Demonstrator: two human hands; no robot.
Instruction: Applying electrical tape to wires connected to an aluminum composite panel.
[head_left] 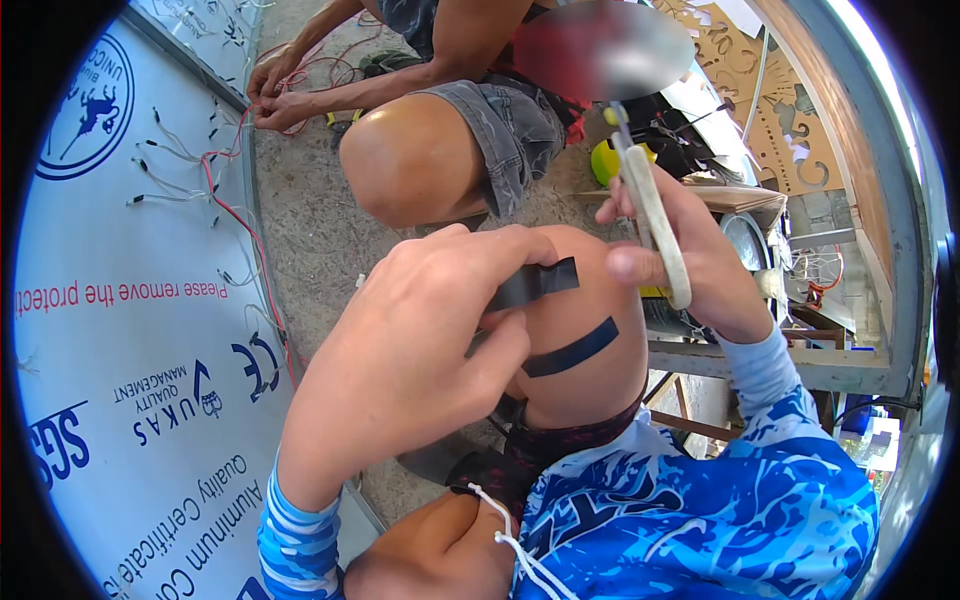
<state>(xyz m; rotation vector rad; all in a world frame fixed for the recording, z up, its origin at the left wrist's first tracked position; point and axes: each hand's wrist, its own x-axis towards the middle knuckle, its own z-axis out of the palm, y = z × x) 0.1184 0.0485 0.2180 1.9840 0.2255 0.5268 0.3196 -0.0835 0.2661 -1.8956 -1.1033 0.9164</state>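
My left hand (410,335) is closed, pinching a short strip of black tape (538,285) between thumb and forefinger. The strip's free end reaches over my bare knee. Just below it, a second black tape strip (575,349) lies across the skin of my thigh. My right hand (705,250) is raised beside the knee and grips scissors (655,225) by their off-white handle. Their blades point away from me and look blurred. The scissors are apart from the tape.
A large film-covered panel (110,330) stands along the left, with short wires (175,180) and a red wire (230,200) on it. Opposite me a co-worker crouches, both hands (275,100) on wires near the panel. A wooden frame (770,365) with clutter is on the right.
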